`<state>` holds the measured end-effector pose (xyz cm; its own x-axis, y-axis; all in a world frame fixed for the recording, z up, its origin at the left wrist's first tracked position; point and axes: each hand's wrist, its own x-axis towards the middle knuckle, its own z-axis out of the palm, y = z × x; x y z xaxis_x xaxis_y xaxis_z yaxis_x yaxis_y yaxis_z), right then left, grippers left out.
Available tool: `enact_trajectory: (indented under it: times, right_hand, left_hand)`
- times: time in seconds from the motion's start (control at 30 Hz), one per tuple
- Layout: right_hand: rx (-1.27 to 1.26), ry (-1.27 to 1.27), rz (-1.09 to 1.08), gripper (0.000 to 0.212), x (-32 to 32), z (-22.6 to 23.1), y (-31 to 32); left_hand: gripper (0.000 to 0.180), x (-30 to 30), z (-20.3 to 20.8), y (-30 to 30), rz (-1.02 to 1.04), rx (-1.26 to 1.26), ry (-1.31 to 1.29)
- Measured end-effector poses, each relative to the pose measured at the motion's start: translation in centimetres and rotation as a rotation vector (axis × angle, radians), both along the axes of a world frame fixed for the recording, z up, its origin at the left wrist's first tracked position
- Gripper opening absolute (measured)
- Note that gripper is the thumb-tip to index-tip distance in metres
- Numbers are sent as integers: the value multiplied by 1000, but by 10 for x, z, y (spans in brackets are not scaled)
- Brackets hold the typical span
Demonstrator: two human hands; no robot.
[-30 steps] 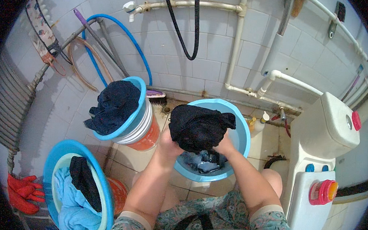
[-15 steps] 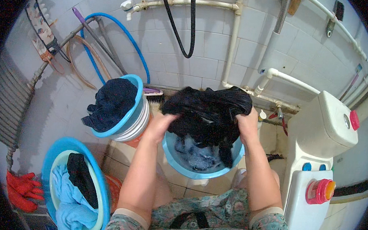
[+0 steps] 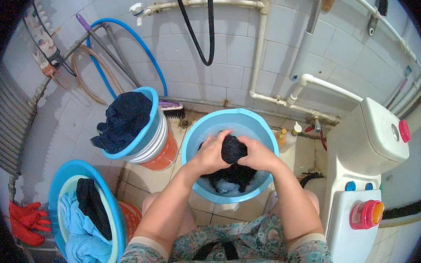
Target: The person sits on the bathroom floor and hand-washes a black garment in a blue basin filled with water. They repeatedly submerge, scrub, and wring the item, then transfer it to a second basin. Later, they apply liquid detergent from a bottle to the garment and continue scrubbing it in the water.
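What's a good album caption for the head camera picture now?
Left hand and right hand hold bunched black cloth in a blue basin.

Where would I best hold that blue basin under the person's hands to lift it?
Probably the rim, at opposite left and right sides, coming from outside. The blue basin sits upright, its wide, open, roundish rim suiting a balanced two-handed grip. Its middle is busy: the left hand and right hand hold black cloth there.

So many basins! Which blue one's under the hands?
The rightmost basin: left hand and right hand hold black cloth there; neither touches the middle basin or leftmost basin.
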<state>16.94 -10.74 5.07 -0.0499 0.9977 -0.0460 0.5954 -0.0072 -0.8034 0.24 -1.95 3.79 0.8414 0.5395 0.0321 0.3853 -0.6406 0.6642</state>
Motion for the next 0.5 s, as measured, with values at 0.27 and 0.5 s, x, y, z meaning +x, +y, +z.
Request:
enact_trajectory:
  times: [0.27, 0.5]
  right_hand:
    - [-74, 126, 141, 69, 17, -28, -2]
    - [-48, 310, 44, 49, 13, -8, -1]
  left_hand:
    - [47, -20, 27, -5, 129, -169, -328]
    - [65, -37, 40, 12, 254, -592, -812]
